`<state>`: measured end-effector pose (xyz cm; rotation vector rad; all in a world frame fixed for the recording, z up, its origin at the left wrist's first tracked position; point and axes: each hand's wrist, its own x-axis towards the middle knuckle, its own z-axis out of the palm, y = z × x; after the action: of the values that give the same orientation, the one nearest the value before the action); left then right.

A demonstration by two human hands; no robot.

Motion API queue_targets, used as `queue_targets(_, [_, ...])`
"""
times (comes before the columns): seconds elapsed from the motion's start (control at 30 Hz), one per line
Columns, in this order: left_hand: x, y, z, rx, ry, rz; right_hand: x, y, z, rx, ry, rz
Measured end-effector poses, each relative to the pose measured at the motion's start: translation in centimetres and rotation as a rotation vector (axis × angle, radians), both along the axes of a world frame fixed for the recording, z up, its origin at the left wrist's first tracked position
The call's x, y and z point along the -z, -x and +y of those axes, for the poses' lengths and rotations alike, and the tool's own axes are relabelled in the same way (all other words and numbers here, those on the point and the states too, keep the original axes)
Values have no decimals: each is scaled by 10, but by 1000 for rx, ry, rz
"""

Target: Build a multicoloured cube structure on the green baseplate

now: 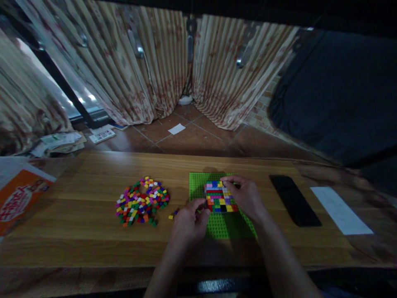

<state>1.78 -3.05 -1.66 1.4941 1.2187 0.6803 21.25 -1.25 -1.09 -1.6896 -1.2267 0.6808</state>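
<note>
A green baseplate (223, 227) lies on the wooden table (93, 231), with a square patch of multicoloured small bricks (219, 197) built on it. My right hand (245, 196) rests over the patch's right side, its fingertips pinched at the top edge of the patch on a small piece I cannot make out. My left hand (189, 221) sits at the plate's left edge, fingers curled, thumb touching the patch's lower left corner. A loose pile of coloured bricks (141, 202) lies left of the plate, with two stray bricks (173, 215) near my left hand.
A black phone (294, 200) lies right of the plate, and a white paper strip (340, 210) further right. An orange printed box (18, 194) sits at the table's left end. Striped curtains and a tiled floor are beyond the table.
</note>
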Motion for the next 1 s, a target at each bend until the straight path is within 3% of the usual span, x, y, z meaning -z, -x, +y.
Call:
queue_targets(0.23, [-4, 1, -1, 40, -10, 21, 2, 0, -8, -7, 58, 205])
queue_targets(0.37, [-13, 4, -1, -1, 33, -25, 3, -7, -10, 29, -37, 213])
queue_targets(0.5, [-22, 17, 6, -156, 42, -150, -9, -7, -12, 194, -185, 165])
queue_targets(0.63, [-34, 42, 18, -476, -46, -350, -36, 19, -26, 260, -364, 96])
queue_targets(0.7, [-40, 56, 22, -614, -53, -435, -47, 41, -36, 172, -360, 71])
queue_targets(0.8, [-47, 71, 25, -716, -58, -513, -48, 77, -46, -158, -251, 9])
queue_targets(0.9, [-48, 78, 25, -748, -71, -560, -30, 107, -49, -473, -173, -132])
queue_targets(1.0, [-48, 83, 26, -771, -69, -585, -5, 123, -46, -569, -148, -271])
